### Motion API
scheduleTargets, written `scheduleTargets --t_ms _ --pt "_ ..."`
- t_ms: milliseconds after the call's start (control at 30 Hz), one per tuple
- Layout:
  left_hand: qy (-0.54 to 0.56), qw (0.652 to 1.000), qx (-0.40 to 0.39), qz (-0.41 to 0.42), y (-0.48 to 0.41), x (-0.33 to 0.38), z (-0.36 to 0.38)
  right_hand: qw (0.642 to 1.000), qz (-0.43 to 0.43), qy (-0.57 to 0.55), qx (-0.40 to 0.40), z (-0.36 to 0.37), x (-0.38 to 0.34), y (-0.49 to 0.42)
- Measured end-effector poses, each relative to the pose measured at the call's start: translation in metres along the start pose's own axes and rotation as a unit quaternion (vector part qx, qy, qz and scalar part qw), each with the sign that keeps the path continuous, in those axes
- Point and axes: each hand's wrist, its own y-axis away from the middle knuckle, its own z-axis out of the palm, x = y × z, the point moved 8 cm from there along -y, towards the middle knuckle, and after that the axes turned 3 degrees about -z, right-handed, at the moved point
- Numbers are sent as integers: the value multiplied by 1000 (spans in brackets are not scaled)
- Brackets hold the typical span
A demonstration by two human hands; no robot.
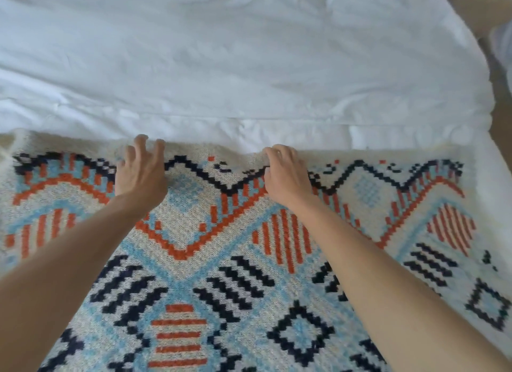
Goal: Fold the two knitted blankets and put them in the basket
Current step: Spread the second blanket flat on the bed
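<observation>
- One knitted blanket [249, 274] lies spread flat on the bed in front of me, cream with orange, light blue and navy zigzags, stripes and diamonds; it runs from the left border of the view almost to the bed's right side.
- No label, brand mark or writing can be read anywhere on it; the pattern is only shapes.
- At the far left, the blanket's far edge sits on the white sheet [235, 67], and its corner there curls up a little.
- My left hand [140, 175] rests palm down on the blanket close to that far edge, with its fingers [141, 144] spread apart and reaching onto the cream border, holding nothing.
- Between my two hands a navy zigzag line runs across the knit.
- My right hand [286, 175] is just beside the same far edge, its fingers curled together and pinching a small fold of the blanket, which puckers up under the knuckles.
- Both bare forearms stretch out over the patterned middle of the blanket.
- Further right, the blanket lies smooth up to its cream border.
- Beyond the bed's right side, at the top right of the view, I see pale wooden furniture [476, 8], too blurred to tell what it is.
</observation>
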Motion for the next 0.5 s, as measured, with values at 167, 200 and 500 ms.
scheduleTargets --t_ms 167,200,500 --pt "21 998 20 59 25 59 -3 993 99 61 3 -22 72 15" --pt "38 994 26 96 37 80 -2 993 92 75 12 -25 75 24" --pt "-20 984 -144 106 71 132 40 994 74 29 -76 21 49 115"
